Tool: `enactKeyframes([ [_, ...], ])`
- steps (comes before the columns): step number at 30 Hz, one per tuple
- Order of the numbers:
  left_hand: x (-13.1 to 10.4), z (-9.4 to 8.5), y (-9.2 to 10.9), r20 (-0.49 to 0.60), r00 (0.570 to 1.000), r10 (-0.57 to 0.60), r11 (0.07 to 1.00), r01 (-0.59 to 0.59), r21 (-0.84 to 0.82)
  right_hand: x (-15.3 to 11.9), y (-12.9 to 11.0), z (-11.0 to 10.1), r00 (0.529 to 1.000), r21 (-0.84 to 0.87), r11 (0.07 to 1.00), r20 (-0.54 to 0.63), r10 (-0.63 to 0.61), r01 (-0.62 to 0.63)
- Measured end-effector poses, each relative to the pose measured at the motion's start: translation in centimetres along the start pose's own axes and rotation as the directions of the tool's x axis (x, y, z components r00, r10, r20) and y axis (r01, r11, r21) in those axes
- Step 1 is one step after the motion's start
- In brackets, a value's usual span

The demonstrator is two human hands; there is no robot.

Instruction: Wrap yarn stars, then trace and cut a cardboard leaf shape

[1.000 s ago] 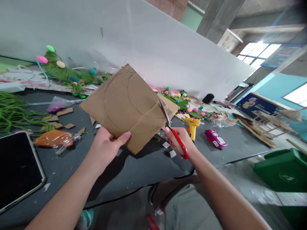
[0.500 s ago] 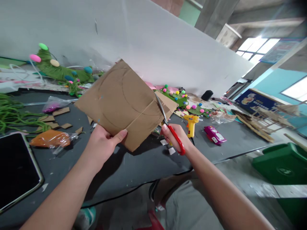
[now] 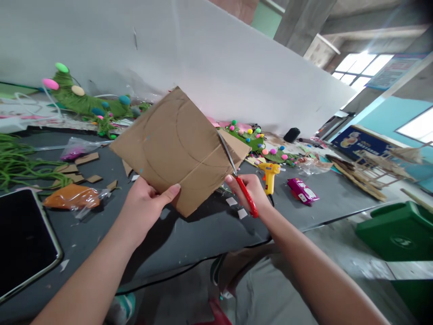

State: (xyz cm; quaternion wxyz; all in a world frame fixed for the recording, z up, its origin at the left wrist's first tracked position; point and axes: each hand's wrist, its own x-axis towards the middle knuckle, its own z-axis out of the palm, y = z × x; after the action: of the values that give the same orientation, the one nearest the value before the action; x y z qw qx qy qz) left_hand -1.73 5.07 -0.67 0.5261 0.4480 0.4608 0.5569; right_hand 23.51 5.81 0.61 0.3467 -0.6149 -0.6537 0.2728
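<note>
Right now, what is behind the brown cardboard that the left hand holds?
Past the edges of the cardboard show a paler cardboard part, green decorations with colourful balls, the white wall and grey table. What lies directly behind it is covered.

Purple packet, green bin, black-screened device

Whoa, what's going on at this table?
Someone's left hand holds up brown cardboard with curved pencil-like lines on it. The right hand holds red-handled scissors, their blades at the cardboard's right side. A yellow glue gun and a purple packet lie on the dark table.
</note>
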Motion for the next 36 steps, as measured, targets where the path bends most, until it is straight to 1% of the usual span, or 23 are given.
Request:
enactKeyframes([
  [5, 0.3, -0.4, -0.3, -0.016, 0.999, -0.046, 0.997, 0.045, -0.055, -0.3, 0.2, 0.3, 1.000, 0.000, 1.000, -0.015, 0.002, -0.002],
  [8, 0.4, -0.6, -0.4, -0.031, 0.999, -0.036, 0.997, 0.034, -0.072, -0.4, 0.3, 0.5, 1.000, 0.023, 1.000, -0.005, 0.008, -0.008],
  [13, 0.4, -0.5, -0.5, -0.013, 1.000, -0.020, 0.999, 0.020, -0.030, -0.3, 0.9, 0.6, 0.997, 0.092, 0.995, 0.063, -0.045, 0.039],
  [16, 0.3, -0.3, -0.7, 0.020, 1.000, -0.003, 1.000, 0.003, -0.028, -0.2, 1.1, 0.5, 0.995, 0.137, 0.991, 0.098, -0.014, 0.001],
  [20, 0.2, -0.3, -0.6, 0.018, 1.000, -0.009, 1.000, 0.009, -0.010, -0.3, 0.7, 0.3, 0.995, 0.135, 0.988, 0.076, 0.070, -0.080],
  [24, 0.3, -0.4, -0.4, 0.006, 1.000, -0.005, 0.999, 0.005, -0.050, -0.3, -0.2, 0.3, 0.998, 0.119, 0.991, 0.022, 0.060, -0.063],
  [28, 0.4, -0.7, -0.5, -0.036, 0.998, 0.044, 0.994, -0.048, -0.102, -0.4, -0.3, 0.4, 0.994, 0.138, 0.985, -0.007, 0.108, -0.106],
  [31, 0.5, -0.8, -0.6, -0.080, 0.996, 0.033, 0.994, -0.041, -0.106, -0.4, 0.2, 0.4, 0.993, 0.121, 0.987, -0.035, 0.113, -0.108],
  [33, 0.5, -0.9, -0.6, -0.117, 0.993, 0.024, 0.995, -0.036, -0.096, -0.4, 0.6, 0.3, 0.997, 0.088, 0.993, -0.018, 0.081, -0.079],
  [36, 0.5, -1.0, -0.4, -0.133, 0.991, 0.028, 0.996, -0.040, -0.082, -0.3, 1.1, -0.2, 0.998, 0.044, 0.999, 0.057, 0.027, -0.030],
])
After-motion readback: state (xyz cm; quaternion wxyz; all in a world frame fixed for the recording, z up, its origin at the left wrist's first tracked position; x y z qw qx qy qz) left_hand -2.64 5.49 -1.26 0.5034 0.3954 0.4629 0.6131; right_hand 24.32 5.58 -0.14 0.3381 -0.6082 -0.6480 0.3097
